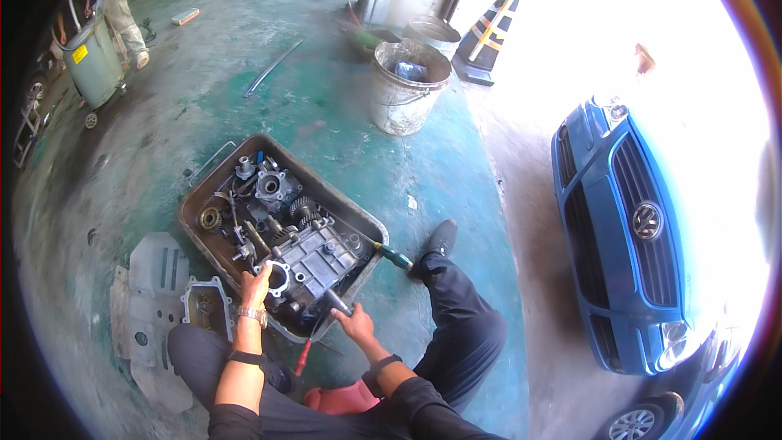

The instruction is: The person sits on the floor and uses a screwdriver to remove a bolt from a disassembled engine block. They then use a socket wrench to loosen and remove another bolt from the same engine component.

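Observation:
A grey metal gearbox housing (314,259) rests in a brown-rimmed rectangular tub (376,224) between my legs. My left hand (256,287) is closed on the pale ring-shaped flange at the housing's near left end. At the near right corner, my right hand (356,327) grips a dark grey cylindrical piece (336,301) that meets the housing; whether it is joined to it I cannot tell. Gears (303,210), shafts and a round-holed cover (271,186) fill the tub's far part. A green-handled screwdriver (395,257) lies across its right rim. A red-handled tool (303,357) leans at the near side.
Left of the tub lie a flat grey metal plate (151,310) and an open casing (208,305). Beneath me is a red seat (338,399). Further off stand a dirty bucket (405,106), a cone (489,37), a grey wheeled tank (94,65) beside a person, and a blue car (619,236).

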`<state>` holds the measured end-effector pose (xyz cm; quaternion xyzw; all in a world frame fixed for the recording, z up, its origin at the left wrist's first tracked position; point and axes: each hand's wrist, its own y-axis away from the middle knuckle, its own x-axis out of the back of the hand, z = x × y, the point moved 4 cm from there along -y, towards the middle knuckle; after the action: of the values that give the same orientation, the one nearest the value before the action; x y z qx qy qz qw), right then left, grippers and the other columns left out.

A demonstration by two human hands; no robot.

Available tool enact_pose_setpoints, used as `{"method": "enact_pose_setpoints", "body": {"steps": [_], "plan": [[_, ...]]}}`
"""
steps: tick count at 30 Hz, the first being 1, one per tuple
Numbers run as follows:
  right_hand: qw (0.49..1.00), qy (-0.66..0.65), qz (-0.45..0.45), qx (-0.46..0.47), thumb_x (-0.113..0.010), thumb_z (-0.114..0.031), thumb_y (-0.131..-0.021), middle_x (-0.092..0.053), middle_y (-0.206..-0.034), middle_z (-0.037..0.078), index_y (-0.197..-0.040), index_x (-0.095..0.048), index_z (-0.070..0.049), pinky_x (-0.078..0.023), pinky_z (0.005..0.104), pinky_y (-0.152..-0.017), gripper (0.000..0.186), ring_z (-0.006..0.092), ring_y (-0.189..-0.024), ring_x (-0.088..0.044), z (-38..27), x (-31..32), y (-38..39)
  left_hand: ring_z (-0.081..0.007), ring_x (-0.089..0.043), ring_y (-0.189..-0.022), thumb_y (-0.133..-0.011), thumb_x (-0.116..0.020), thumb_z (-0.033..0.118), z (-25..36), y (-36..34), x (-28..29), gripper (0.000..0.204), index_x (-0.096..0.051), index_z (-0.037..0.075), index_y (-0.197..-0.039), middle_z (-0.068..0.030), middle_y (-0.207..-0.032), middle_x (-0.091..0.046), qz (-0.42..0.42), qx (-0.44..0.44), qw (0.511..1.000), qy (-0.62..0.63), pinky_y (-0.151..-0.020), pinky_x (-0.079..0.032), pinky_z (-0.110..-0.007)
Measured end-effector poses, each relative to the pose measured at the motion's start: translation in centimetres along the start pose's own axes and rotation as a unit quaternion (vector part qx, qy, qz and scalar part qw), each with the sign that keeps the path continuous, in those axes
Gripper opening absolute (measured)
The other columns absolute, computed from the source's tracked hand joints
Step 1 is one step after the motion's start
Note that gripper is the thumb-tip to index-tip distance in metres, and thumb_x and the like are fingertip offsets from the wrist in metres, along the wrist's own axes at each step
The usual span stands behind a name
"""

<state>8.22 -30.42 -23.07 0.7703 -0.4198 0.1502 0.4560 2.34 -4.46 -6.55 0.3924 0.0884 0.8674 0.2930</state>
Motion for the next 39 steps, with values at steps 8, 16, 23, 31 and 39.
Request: {"method": "enact_pose_setpoints", "body": {"steps": [8,16,23,31,39], "plan": [[1.0,0.001,0.016,0.0,-0.063,-0.066,-0.074,-0.063,-0.109,0.026,-0.129,-0.045,0.003,-0.048,0.0445,-0.087,0.089,0.0391,-0.103,-0.061,-0.3,0.1,-0.2,-0.0406,-0.039,-0.127,-0.075,-0.067,0.058,-3.0,-3.2,-1.6,0.088,-0.043,-0.007,-0.13,-0.0299,-0.134,-0.042,0.018,-0.022,0.999,0.043,-0.105,-0.032,-0.044],[0.999,0.018,0.027,-0.007,-0.064,-0.063,-0.075,-0.065,-0.104,0.025,-0.127,-0.047,0.003,-0.049,0.0442,-0.084,0.086,0.039,-0.099,-0.063,-0.6,0.2,-0.1,-0.0398,-0.044,-0.121,-0.078,-0.062,0.059,-3.8,-4.5,-2.6,0.075,-0.053,0.0,-0.124,-0.0264,-0.128,-0.049,0.079,-0.046,0.993,-0.067,-0.102,-0.034,-0.046],[0.998,0.005,0.056,0.0,-0.066,-0.065,-0.071,-0.066,-0.101,0.024,-0.125,-0.051,0.0,-0.05,0.043,-0.082,0.086,0.0376,-0.097,-0.064,-0.6,0.0,-0.3,-0.0401,-0.041,-0.125,-0.084,-0.054,0.058,-4.2,-5.0,-2.8,0.069,-0.053,0.002,-0.125,-0.0255,-0.131,-0.048,0.06,-0.041,0.996,-0.052,-0.106,-0.029,-0.047],[0.999,-0.008,0.054,0.007,-0.068,-0.063,-0.071,-0.066,-0.101,0.025,-0.126,-0.049,0.003,-0.05,0.0448,-0.081,0.088,0.0394,-0.095,-0.064,0.0,-0.1,-0.4,-0.0372,-0.042,-0.124,-0.088,-0.054,0.052,-3.5,-4.8,-2.5,0.069,-0.046,-0.002,-0.129,-0.0244,-0.131,-0.048,0.017,-0.047,0.998,0.022,-0.106,-0.029,-0.043],[0.991,-0.102,0.069,-0.049,-0.071,-0.061,-0.072,-0.064,-0.107,0.024,-0.126,-0.048,0.007,-0.051,0.0407,-0.083,0.09,0.0353,-0.099,-0.064,2.2,-0.4,-0.1,-0.0344,-0.051,-0.117,-0.089,-0.059,0.042,-1.6,-3.2,-1.8,0.071,-0.039,-0.015,-0.127,-0.0285,-0.125,-0.05,0.013,-0.047,0.998,0.026,-0.1,-0.039,-0.038]]}}
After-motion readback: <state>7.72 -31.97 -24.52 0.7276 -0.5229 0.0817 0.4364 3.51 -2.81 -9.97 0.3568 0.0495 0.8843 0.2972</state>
